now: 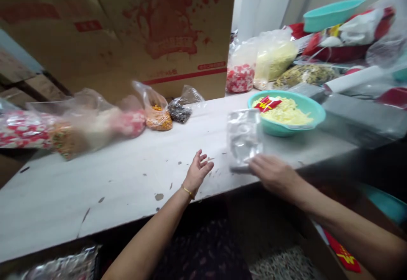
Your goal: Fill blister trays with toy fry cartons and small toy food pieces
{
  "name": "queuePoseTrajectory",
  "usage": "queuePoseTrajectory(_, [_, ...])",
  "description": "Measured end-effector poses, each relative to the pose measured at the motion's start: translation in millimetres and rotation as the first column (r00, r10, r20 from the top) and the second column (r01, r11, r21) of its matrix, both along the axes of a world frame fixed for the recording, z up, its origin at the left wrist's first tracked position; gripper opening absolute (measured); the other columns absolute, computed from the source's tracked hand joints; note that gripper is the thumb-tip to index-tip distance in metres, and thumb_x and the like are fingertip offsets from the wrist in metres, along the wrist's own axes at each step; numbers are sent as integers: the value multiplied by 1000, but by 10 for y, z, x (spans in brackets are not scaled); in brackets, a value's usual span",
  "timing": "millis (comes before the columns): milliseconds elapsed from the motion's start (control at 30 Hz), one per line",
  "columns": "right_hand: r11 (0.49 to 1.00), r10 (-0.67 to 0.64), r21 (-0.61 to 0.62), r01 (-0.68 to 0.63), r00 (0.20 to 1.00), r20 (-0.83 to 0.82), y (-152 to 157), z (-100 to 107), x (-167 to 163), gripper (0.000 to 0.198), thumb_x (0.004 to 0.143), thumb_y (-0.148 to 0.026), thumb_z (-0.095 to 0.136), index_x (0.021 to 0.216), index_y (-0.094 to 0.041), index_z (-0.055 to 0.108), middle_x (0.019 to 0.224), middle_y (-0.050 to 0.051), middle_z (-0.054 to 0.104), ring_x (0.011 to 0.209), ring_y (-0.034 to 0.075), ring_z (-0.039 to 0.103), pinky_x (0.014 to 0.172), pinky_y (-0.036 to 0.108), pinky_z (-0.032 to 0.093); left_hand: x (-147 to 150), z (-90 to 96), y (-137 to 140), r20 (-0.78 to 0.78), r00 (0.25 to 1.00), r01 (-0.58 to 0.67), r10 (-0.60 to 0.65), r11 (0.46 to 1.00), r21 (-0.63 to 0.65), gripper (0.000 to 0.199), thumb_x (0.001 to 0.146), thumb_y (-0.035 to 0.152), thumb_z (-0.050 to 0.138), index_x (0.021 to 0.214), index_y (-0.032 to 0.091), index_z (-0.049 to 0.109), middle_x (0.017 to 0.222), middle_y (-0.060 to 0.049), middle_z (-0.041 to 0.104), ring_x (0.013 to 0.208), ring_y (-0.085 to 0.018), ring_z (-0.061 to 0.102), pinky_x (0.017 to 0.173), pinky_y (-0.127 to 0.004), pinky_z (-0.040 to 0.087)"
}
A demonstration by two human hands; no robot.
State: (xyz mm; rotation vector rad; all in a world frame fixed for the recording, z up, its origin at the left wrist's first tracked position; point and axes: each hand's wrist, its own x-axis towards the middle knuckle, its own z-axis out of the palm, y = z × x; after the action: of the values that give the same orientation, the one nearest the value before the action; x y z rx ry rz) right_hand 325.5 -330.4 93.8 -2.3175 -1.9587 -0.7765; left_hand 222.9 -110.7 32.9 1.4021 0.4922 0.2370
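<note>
Head view: silver packet (244, 138) noted right of centre frame, just left of the turquoise basin (294, 127). Right hand (275, 174) is at the packet's lower right corner; its fingers, though motion-blurred, appear clamped on that corner. Left hand (199, 172), near centre frame, has its fingers apart and slightly curled, gripping nothing, over the white tabletop (127, 178).

Handling, as judged: packet light, thin and flexible, its glossy film probably slippery and easily creased. Recommended hold: a flat pinch at a corner or lower edge; contents cannot be determined.

Markings: no writing legible on the packet. Red packet (269, 104) in the basin and red wrapper (343, 252) at lower right carry yellow marks resembling an M. Cardboard carton (127, 38), upper left to top centre, bears red artwork and lettering too blurred to read.
</note>
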Motion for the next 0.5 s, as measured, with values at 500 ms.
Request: queuePoseTrajectory(500, [875,266,110,471,-279,-923,1467,-556,-764,40,73,-50,54,99,-21,60,94,7,64,87,25,57,74,37,44,-720,-306,469,102,973,-151,209,901,-406,49,61,29,71,106,15,55,95,-8,64,80,-18,60,77,-33,46])
